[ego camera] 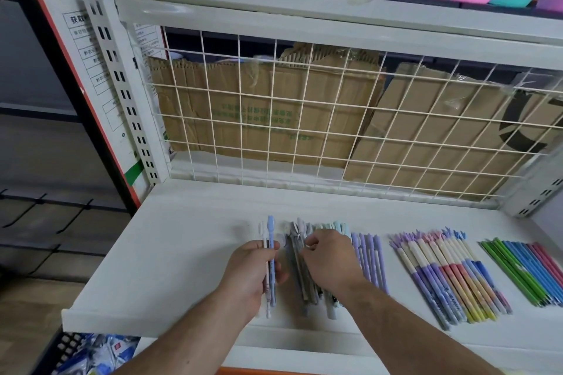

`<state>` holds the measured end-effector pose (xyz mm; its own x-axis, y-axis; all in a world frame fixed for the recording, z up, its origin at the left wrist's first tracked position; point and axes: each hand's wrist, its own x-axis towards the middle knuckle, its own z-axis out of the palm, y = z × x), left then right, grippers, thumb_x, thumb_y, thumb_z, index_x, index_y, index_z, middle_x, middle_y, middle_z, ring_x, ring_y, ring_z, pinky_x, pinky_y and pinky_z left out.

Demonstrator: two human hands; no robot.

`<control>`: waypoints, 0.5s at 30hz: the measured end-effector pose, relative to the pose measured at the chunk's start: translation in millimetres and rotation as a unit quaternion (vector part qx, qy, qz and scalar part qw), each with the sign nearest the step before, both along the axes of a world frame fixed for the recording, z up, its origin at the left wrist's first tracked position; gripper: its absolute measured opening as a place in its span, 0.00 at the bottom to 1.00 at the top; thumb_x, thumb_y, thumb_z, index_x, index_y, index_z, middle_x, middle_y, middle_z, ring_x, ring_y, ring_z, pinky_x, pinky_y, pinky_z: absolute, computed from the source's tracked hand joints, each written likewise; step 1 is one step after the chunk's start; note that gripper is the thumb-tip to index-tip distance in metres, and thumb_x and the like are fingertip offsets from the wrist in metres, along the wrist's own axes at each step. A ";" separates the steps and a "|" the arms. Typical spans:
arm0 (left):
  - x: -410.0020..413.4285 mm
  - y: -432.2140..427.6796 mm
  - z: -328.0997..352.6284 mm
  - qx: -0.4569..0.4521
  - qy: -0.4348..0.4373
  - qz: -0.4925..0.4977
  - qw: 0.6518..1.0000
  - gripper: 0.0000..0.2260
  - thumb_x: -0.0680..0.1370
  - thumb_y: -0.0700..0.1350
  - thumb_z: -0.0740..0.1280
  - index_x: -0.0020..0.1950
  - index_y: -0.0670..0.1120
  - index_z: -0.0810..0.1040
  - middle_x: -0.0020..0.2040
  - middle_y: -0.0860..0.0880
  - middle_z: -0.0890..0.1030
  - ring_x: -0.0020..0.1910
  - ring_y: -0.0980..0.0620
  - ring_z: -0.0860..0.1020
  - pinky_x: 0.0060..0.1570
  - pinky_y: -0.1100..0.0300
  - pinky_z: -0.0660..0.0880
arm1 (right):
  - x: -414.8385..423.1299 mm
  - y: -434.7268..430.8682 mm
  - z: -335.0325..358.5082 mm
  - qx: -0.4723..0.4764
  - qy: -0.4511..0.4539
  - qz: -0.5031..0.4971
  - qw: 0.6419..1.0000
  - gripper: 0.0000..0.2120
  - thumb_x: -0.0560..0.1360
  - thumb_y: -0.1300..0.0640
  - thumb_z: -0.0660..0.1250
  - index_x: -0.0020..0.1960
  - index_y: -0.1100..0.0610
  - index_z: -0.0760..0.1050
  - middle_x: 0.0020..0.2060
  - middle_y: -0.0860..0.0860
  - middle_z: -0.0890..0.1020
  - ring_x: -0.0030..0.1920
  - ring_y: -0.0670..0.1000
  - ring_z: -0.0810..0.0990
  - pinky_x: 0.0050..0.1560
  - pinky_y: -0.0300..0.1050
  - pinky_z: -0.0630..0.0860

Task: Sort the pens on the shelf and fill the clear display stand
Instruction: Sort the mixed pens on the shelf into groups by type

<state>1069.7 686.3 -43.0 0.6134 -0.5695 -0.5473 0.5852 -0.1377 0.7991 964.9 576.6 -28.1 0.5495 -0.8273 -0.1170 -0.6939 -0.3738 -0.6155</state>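
My left hand (253, 271) grips a few pens (270, 256) mid-barrel, and at its 3 o'clock my right hand (327, 262) pinches at the unsorted heap (297, 278) on the shelf (189, 246); they look light, stiff and slick, I judge, best held mid-barrel.

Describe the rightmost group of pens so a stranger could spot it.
On the white shelf below the wire grid, groups of pens lie in a row. Take the rightmost group: thin sticks in solid green, blue and pink, unlike the neighbouring group with cream tops and two-tone barrels.
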 end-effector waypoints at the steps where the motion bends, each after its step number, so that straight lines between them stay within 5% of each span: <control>1: -1.1 0.1 1.7 0.001 -0.005 -0.005 1.000 0.06 0.79 0.33 0.64 0.48 0.37 0.81 0.31 0.43 0.75 0.29 0.46 0.75 0.30 0.56 0.78 | -0.5 -0.2 -0.3 -0.001 -0.001 -0.001 1.000 0.07 0.76 0.60 0.64 0.49 0.55 0.81 0.41 0.50 0.84 0.35 0.45 0.78 0.29 0.30 0.67; 9: -8.8 0.1 7.1 0.011 -0.035 -0.012 0.999 0.07 0.78 0.33 0.66 0.47 0.38 0.83 0.29 0.43 0.75 0.27 0.47 0.73 0.26 0.60 0.71 | -7.6 4.0 -3.1 -0.004 0.008 0.012 1.000 0.05 0.77 0.58 0.65 0.44 0.51 0.77 0.37 0.45 0.81 0.36 0.45 0.79 0.30 0.34 0.71; 15: -18.3 -4.7 12.2 -0.018 -0.029 -0.023 0.999 0.07 0.78 0.32 0.65 0.46 0.38 0.83 0.35 0.41 0.81 0.32 0.45 0.79 0.34 0.57 0.75 | -21.4 14.8 4.1 0.061 -0.118 0.022 0.991 0.08 0.74 0.56 0.69 0.36 0.50 0.77 0.29 0.43 0.81 0.30 0.39 0.77 0.31 0.31 0.71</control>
<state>1051.4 681.6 -30.7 0.6157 -0.6167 -0.4905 0.5317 -0.1343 0.8362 943.5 591.4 -24.0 0.6084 -0.7898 -0.0779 -0.5100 -0.3140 -0.8008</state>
